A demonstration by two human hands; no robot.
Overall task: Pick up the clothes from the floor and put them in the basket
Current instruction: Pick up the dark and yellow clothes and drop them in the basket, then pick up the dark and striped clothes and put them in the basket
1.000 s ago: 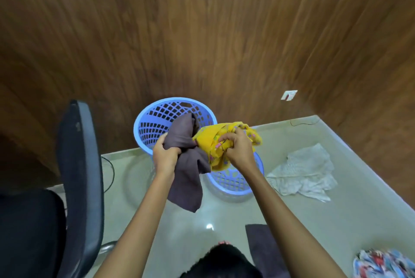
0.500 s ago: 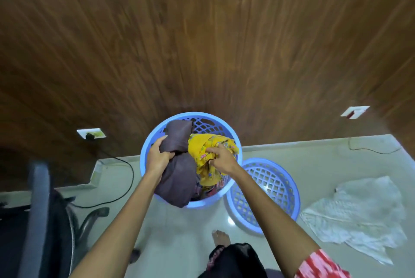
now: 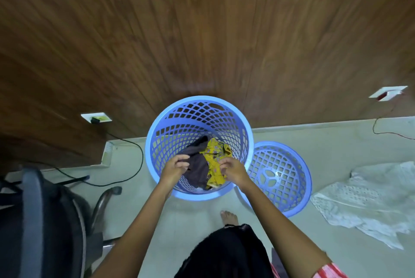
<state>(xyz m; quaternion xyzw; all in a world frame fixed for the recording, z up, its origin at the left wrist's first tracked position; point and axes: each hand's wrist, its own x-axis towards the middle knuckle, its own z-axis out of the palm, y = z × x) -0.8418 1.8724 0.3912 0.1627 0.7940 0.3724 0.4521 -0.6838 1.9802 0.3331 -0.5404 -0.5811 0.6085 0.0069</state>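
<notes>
Lowered into the basket (image 3: 170,129), grey cloth (image 3: 197,165) and yellow cloth (image 3: 216,154) stay gripped by left hand (image 3: 175,169) and right hand (image 3: 234,171); white cloth (image 3: 363,199) waits at three o'clock.

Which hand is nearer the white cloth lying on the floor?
Right. The right hand, holding the yellow garment in the basket, is on the side toward the white cloth; the left hand, holding the dark garment, is farther across the basket.

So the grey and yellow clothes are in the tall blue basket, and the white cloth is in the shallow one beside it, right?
No: the head view shows the white cloth on the floor, right of the shallow basket. The grey cloth and yellow cloth are in the tall basket.
</notes>
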